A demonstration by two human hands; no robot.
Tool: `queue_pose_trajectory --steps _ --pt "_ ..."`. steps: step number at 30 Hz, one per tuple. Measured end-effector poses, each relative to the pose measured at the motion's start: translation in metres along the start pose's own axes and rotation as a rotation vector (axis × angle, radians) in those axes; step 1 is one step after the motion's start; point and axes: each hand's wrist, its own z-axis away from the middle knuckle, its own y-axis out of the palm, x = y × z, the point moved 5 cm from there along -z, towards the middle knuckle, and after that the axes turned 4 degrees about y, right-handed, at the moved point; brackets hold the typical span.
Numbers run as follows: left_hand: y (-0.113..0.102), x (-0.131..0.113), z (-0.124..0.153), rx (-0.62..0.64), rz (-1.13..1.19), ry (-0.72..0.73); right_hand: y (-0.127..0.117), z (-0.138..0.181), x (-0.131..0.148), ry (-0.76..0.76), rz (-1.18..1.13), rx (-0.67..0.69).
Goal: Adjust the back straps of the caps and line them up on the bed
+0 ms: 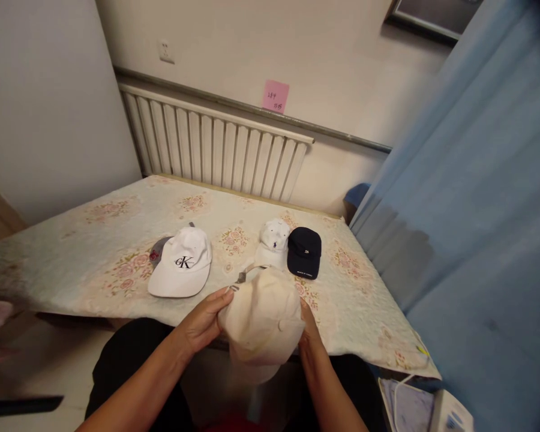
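Note:
A cream baseball cap [263, 318] is held up between my two hands, over my lap at the near edge of the table. Its brim points down toward me, and its back strap faces away. My left hand [202, 318] grips the cap's left side by the strap, thumb on top. On the right side, my right hand [309, 324] closes on the cap, its fingers partly hidden behind the fabric. Just beyond lie a white cap [273, 240] and a black cap [305, 252], side by side. Further left, a white cap with black letters [184, 261] overlaps a grey cap [157, 252].
The caps lie on a table with a floral cloth [234, 240]. Behind it are a white radiator [216, 147] and a wall with a pink note [275, 96]. A blue curtain [468, 228] hangs along the right. A white box-like object [450, 413] stands low at the right.

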Motion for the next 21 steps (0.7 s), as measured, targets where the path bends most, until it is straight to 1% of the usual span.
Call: queue_pose_trajectory --steps 3,7,12,16,21 --pt "-0.001 -0.002 0.0 -0.013 0.003 0.008 -0.001 0.002 0.001 0.012 0.014 0.039" --pt "-0.003 -0.006 0.0 -0.064 0.009 0.037 0.003 0.008 0.002 0.056 -0.007 0.094" --pt "-0.006 -0.008 0.001 -0.115 0.024 0.048 0.011 0.015 0.017 0.063 -0.05 0.141" --pt "-0.016 -0.007 0.0 -0.17 0.031 0.07 0.017 0.02 0.03 0.066 -0.1 0.197" --pt "-0.031 -0.004 -0.001 -0.226 0.032 0.091 0.02 0.023 0.041 0.065 -0.131 0.234"
